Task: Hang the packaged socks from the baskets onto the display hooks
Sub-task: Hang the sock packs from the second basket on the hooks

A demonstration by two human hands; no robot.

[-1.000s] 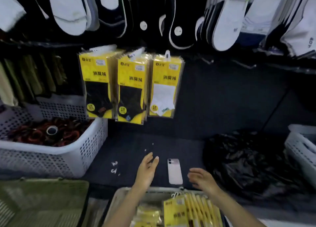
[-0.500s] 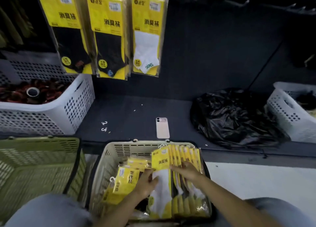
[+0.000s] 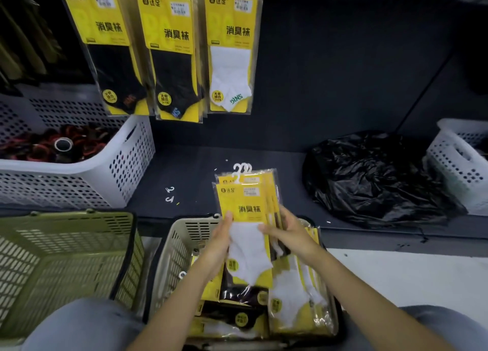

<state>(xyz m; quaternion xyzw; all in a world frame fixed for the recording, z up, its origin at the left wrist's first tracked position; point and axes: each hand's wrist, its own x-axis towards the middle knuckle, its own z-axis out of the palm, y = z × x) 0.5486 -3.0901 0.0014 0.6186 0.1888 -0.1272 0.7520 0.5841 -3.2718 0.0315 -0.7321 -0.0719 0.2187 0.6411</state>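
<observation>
A stack of yellow sock packs (image 3: 247, 205) with white socks and white plastic hangers is lifted above the beige basket (image 3: 182, 241). My left hand (image 3: 220, 241) grips the stack's left edge. My right hand (image 3: 287, 233) holds its right side, fingers over the front pack. More yellow packs (image 3: 295, 298) lie in the basket below. Three groups of the same packs hang on the display wall: black socks (image 3: 108, 49), black socks (image 3: 171, 57) and white socks (image 3: 231, 49).
An olive basket (image 3: 66, 258) sits at lower left. A white perforated basket (image 3: 79, 176) with dark red items stands on the dark shelf at left. A black plastic bag (image 3: 369, 176) and another white basket (image 3: 459, 163) are at right. Loose white hooks (image 3: 169, 194) lie on the shelf.
Both hands went down into the beige basket, took hold of a stack of white-sock packs and raised it out. The phone on the shelf is now hidden behind the stack.
</observation>
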